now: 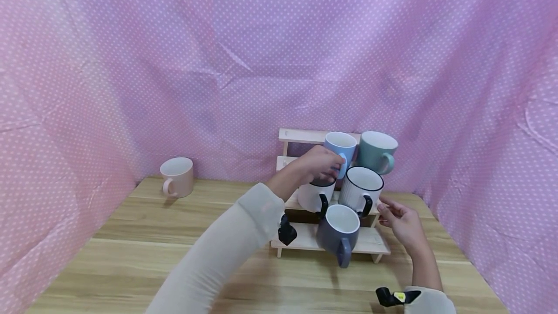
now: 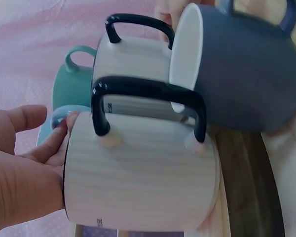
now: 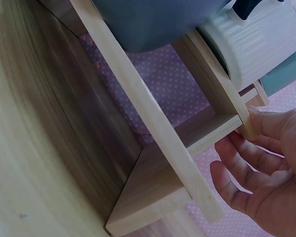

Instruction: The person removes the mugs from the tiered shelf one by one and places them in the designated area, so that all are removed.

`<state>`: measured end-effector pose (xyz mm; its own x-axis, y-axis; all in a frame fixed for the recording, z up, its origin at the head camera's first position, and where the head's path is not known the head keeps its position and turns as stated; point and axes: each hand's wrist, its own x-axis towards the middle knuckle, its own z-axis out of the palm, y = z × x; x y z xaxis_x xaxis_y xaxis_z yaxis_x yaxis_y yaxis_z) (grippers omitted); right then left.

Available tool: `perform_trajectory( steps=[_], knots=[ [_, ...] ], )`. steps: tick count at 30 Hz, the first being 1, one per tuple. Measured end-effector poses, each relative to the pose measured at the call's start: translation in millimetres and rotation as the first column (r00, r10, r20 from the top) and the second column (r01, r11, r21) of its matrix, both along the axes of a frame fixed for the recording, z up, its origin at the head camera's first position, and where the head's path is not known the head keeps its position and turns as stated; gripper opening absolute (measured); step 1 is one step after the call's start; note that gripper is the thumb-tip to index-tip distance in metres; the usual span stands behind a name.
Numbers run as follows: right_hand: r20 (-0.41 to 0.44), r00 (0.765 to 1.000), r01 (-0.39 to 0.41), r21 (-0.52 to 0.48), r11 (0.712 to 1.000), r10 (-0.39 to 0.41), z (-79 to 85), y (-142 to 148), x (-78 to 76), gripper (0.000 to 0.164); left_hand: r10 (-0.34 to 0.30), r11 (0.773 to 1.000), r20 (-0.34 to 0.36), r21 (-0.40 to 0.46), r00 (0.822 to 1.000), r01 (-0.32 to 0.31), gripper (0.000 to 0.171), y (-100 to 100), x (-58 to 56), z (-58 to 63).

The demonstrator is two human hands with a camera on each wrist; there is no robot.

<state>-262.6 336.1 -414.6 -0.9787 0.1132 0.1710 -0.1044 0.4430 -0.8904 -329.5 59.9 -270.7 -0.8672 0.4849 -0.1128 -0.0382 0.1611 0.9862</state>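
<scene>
My left hand (image 1: 320,163) reaches over the tiered wooden rack (image 1: 301,135), thumb and fingers at the handle of a light blue mug (image 1: 341,143), which it pinches. Under that wrist sits a white mug with black rim and handle (image 2: 143,173), partly hidden in the head view. A second black-rimmed white mug (image 1: 361,189) stands to its right, and a green mug (image 1: 376,151) behind that. On the lowest tier is a dark grey-blue mug (image 1: 335,236). My right hand (image 1: 403,222) grips the rack's right end, thumb on the plank end, fingers curled beside it (image 3: 251,170).
A pale pink mug (image 1: 178,178) stands far left on the wooden table (image 1: 183,236), near the back edge. Pink dotted cloth (image 1: 244,62) hangs close behind the table and along both sides. Mug handles jut toward the front of the rack.
</scene>
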Motion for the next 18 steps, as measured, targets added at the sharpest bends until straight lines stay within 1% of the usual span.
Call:
perform_trajectory(
  steps=[2, 4, 9, 12, 15, 18],
  knots=[
    [0.008, 1.000, -0.001, -0.002, 1.000, 0.002, 0.3, 0.6, 0.4, 0.051, 0.012, 0.999, 0.049, 0.042, 0.999, -0.014, 0.021, 2.0, 0.2, 0.1],
    [0.017, 1.000, 0.000, 0.002, 1.000, 0.000, 0.5, 0.9, 1.2, 0.052, 0.016, 0.998, 0.084, 0.064, 0.996, -0.022, 0.022, 3.2, 0.3, -0.1],
    [0.024, 1.000, 0.002, 0.002, 1.000, -0.002, 1.7, -0.9, 2.9, 0.051, 0.001, 0.996, 0.104, 0.086, 0.995, -0.010, 0.027, 1.8, -0.7, -0.1],
    [0.019, 1.000, -0.002, -0.007, 1.000, 0.002, 2.0, -2.0, 2.6, 0.051, -0.008, 0.993, 0.129, 0.120, 0.992, -0.007, 0.033, -0.1, -1.4, 0.4],
    [0.008, 1.000, -0.005, -0.008, 1.000, 0.005, 1.9, -2.3, 2.7, 0.051, -0.003, 0.985, 0.172, 0.173, 0.985, -0.027, 0.039, 0.8, 0.2, 1.1],
    [0.004, 1.000, -0.005, -0.001, 1.000, 0.005, 2.2, -3.0, 3.3, 0.051, 0.023, 0.974, 0.205, 0.214, 0.978, -0.068, 0.040, 3.8, 2.7, 2.0]
  ],
)
